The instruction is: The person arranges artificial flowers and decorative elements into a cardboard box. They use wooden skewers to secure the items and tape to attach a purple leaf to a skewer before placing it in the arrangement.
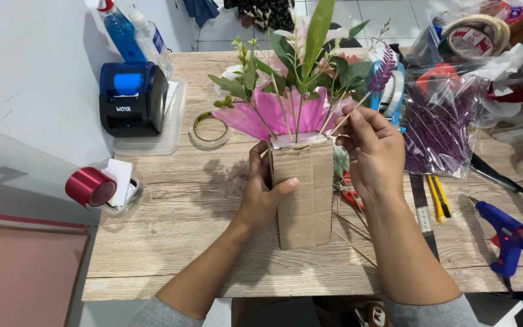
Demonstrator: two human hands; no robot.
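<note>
1. Light wooden tabletop (171, 200) set against a pale wall; a tiled floor shows beyond its far edge.
2. Cardboard box (304, 194), tall and narrow, stands upright near the middle of the tabletop, between the two hands.
3. Left hand (264, 194) wraps the box's left side: thumb across the front face, fingers curled round behind, holding it upright.
4. Right hand (373, 151) is raised at the box's upper right corner, fingertips pressed together and pinching a thin wooden stick (349, 115) that slants up to a purple flower sprig (384, 69).
5. Flower arrangement (298, 66) rises from the open top of the box: green leaves, pale blooms and slim stems, backed by fanned pink paper (273, 112).
6. Left of the box: a blue and black label printer (131, 100) on a clear tray, a clear tape roll (209, 130), and a red ribbon roll (89, 186) at the table's left edge.
7. Right of the box: a plastic bag of purple sprigs (437, 124), a yellow utility knife (438, 198), and a blue glue gun (506, 233) lying near the front right corner.
8. Spray bottles (134, 33) stand behind the printer.
</note>
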